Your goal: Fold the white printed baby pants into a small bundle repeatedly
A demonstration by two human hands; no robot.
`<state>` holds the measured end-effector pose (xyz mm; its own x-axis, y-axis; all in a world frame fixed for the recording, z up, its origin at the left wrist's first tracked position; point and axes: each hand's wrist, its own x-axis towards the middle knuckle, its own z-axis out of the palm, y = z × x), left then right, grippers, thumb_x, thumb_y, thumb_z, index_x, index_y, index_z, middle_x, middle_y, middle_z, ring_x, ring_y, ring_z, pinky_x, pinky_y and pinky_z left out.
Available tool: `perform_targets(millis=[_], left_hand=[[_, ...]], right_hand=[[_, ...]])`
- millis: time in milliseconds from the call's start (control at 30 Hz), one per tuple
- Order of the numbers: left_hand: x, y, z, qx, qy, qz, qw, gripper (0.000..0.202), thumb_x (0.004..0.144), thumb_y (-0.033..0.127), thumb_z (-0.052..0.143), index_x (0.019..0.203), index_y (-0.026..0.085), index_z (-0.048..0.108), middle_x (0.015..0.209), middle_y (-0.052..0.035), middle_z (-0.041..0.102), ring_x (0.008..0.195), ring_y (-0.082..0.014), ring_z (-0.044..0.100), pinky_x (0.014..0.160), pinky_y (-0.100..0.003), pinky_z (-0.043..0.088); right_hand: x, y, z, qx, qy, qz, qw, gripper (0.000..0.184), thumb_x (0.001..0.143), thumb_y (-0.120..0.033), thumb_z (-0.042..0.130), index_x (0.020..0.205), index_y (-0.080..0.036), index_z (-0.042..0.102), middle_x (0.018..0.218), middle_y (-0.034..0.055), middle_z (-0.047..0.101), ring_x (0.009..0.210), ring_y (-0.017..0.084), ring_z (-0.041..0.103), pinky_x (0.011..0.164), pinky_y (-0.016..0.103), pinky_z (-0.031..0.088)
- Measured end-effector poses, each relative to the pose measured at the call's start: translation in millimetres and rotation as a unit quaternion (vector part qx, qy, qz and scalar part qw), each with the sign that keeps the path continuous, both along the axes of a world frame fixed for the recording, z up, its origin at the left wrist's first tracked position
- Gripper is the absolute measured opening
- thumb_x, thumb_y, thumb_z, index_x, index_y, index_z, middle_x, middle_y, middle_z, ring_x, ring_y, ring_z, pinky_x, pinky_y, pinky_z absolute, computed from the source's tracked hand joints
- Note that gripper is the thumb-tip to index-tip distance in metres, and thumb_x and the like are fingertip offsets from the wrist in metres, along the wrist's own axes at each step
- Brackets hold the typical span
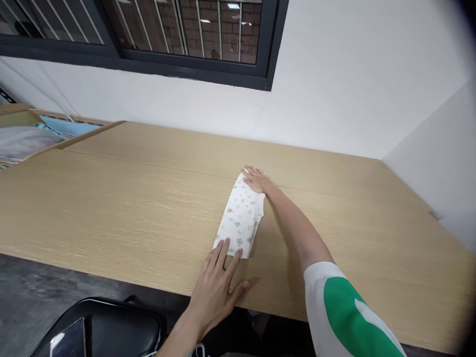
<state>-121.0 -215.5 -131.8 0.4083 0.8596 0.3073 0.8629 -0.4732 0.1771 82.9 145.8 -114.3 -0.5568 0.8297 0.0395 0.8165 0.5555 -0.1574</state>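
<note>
A folded white cloth garment (240, 213) with small green and pink prints lies flat on the wooden table, longer than it is wide. My right hand (256, 179) rests palm down on its far end, fingers stretched out to the left. At the near end, the fingertips of my left hand (219, 277) touch the cloth's edge, with the fingers spread and the thumb apart. Neither hand grips the fabric. What kind of garment it is, I cannot tell.
The light wooden table (130, 198) reaches a white wall with a dark-framed window (186, 64). On the left stands a wooden crib-like frame (107, 128) with pale bedding (29, 141). A black chair (122, 322) with a dark flat device (69, 342) sits below the near edge.
</note>
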Motion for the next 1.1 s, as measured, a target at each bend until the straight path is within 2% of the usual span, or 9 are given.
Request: perform_targets(millis=[167,300,400,500,667,767,933,1067,1100], left_hand=[[-3,6,6.5,-0.019,-0.028,-0.002,0.999,0.054,0.103,0.041,0.052,0.154,0.027,0.045,0.165,-0.0148,0.035,0.150,-0.0359,0.035,0.113,-0.055,0.043],[-20,24,12.8,-0.044,-0.088,-0.023,0.995,0.039,0.106,0.026,0.044,0.143,0.025,0.056,0.148,-0.0105,0.057,0.137,-0.0261,0.053,0.111,-0.048,0.047],[-32,38,16.5,-0.043,-0.139,-0.052,0.988,0.036,0.104,0.021,0.044,0.135,0.025,0.062,0.134,-0.0079,0.067,0.126,-0.0224,0.061,0.107,-0.044,0.051],[-36,45,19.3,-0.032,-0.151,-0.052,0.987,0.029,0.103,0.025,0.048,0.124,0.024,0.067,0.122,-0.0070,0.069,0.116,-0.0223,0.063,0.102,-0.042,0.053],[-32,47,20.7,-0.013,-0.133,-0.049,0.990,0.023,0.104,0.028,0.048,0.112,0.022,0.069,0.112,-0.0070,0.067,0.109,-0.0231,0.062,0.098,-0.042,0.052],[-27,42,20.4,-0.013,-0.111,-0.053,0.992,0.025,0.106,0.029,0.045,0.110,0.021,0.068,0.105,-0.0070,0.067,0.103,-0.0235,0.061,0.094,-0.042,0.051],[-11,13,24.3,-0.046,-0.081,-0.083,0.992,0.025,0.106,0.029,0.042,0.113,0.021,0.066,0.105,-0.0072,0.066,0.100,-0.0231,0.059,0.092,-0.041,0.049],[-4,-22,38.1,-0.099,-0.112,-0.119,0.982,0.023,0.106,0.029,0.044,0.109,0.026,0.067,0.106,-0.0034,0.068,0.101,-0.0201,0.062,0.092,-0.035,0.050],[-3,-30,42.0,-0.118,-0.131,-0.133,0.975,0.023,0.106,0.030,0.045,0.109,0.027,0.068,0.108,-0.0025,0.069,0.104,-0.0195,0.062,0.094,-0.034,0.050]], right_hand=[[-8,-28,11.9,0.084,0.040,-0.012,0.996,0.062,0.106,-0.033,0.033,0.162,-0.010,0.025,0.171,0.0123,0.017,0.159,0.024,0.009,0.128,0.046,0.004],[-11,-88,24.8,0.126,0.071,0.031,0.989,0.060,0.100,-0.021,0.039,0.159,-0.009,0.032,0.170,0.0159,0.019,0.157,0.031,0.011,0.126,0.052,0.010],[-6,-150,29.9,0.121,0.095,0.046,0.987,0.050,0.101,-0.025,0.042,0.150,-0.013,0.046,0.159,0.0203,0.039,0.145,0.036,0.033,0.118,0.056,0.025],[6,-207,29.1,0.093,0.138,0.111,0.980,0.038,0.104,-0.029,0.042,0.137,-0.015,0.056,0.135,0.0182,0.058,0.123,0.032,0.053,0.106,0.051,0.040],[24,-269,18.2,0.029,0.140,0.200,0.969,0.029,0.106,-0.029,0.045,0.128,-0.018,0.060,0.113,0.0112,0.068,0.102,0.025,0.061,0.093,0.041,0.047],[28,-295,13.6,0.042,0.113,0.192,0.974,0.029,0.103,-0.039,0.053,0.121,-0.019,0.062,0.108,0.0111,0.069,0.099,0.026,0.062,0.091,0.042,0.047],[29,-347,14.1,0.086,0.072,0.163,0.980,0.054,0.094,-0.062,0.061,0.120,-0.015,0.061,0.103,0.0143,0.067,0.095,0.032,0.060,0.085,0.047,0.050],[33,-393,17.2,0.120,0.012,0.148,0.982,0.013,0.102,-0.029,0.055,0.105,-0.020,0.064,0.097,0.0122,0.066,0.088,0.029,0.061,0.076,0.043,0.051],[35,-402,19.4,0.119,0.011,0.148,0.982,0.013,0.102,-0.020,0.051,0.101,-0.021,0.064,0.095,0.0108,0.067,0.086,0.028,0.062,0.076,0.042,0.052]])
